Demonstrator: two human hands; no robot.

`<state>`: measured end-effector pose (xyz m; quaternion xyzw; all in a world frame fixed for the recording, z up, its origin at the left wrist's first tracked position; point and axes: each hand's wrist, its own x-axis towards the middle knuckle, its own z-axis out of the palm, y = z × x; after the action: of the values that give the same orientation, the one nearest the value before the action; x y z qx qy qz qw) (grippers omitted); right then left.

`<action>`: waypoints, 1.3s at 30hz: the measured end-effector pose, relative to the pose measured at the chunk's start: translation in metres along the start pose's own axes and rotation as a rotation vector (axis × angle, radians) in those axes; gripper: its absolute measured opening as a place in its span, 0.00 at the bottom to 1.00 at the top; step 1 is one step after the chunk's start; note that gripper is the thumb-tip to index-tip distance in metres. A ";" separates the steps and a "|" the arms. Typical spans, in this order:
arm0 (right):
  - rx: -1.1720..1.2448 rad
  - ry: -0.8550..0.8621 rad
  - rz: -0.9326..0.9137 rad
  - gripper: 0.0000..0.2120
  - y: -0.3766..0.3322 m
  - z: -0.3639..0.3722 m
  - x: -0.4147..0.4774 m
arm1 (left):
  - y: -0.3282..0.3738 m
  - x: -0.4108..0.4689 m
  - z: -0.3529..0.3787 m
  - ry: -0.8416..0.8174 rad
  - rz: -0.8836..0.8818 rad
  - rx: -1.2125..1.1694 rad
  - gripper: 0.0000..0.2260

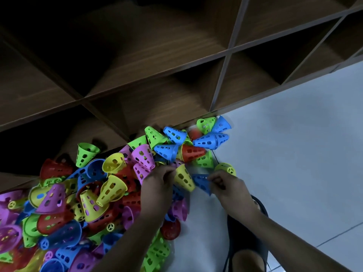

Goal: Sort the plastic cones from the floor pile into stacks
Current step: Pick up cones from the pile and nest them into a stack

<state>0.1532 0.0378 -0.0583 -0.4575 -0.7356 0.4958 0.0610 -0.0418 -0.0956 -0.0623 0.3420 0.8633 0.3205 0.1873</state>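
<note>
While left hand (159,180) pinches yellow cone (184,178) by its far tip, right hand (229,186) grips blue cone (201,182) just right, tip pointing near.

The cones (110,190) were perforated plastic in bright colours, smooth with a slight sheen. The shelf unit (157,61) behind them looked like brown wood-grain laminate, matt. The floor (294,154) was pale tile, smooth and faintly glossy.

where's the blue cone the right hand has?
Head view, lower centre: the blue cone is pinched in the right hand, just right of the yellow cone the left hand holds, at the right edge of the pile.
</note>
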 end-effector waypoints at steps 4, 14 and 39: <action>0.188 0.048 0.015 0.15 -0.010 -0.037 -0.013 | 0.010 -0.004 -0.011 0.032 -0.178 -0.190 0.09; 0.210 0.135 0.204 0.13 0.022 -0.068 0.004 | 0.052 0.006 0.043 -0.120 -0.346 -0.731 0.06; -0.054 -0.080 0.179 0.20 0.053 -0.043 0.048 | 0.022 0.042 0.064 -0.084 -0.089 -0.127 0.04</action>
<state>0.1810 0.1069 -0.0957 -0.5027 -0.7066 0.4973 -0.0253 -0.0257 -0.0267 -0.0978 0.3041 0.8469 0.3512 0.2585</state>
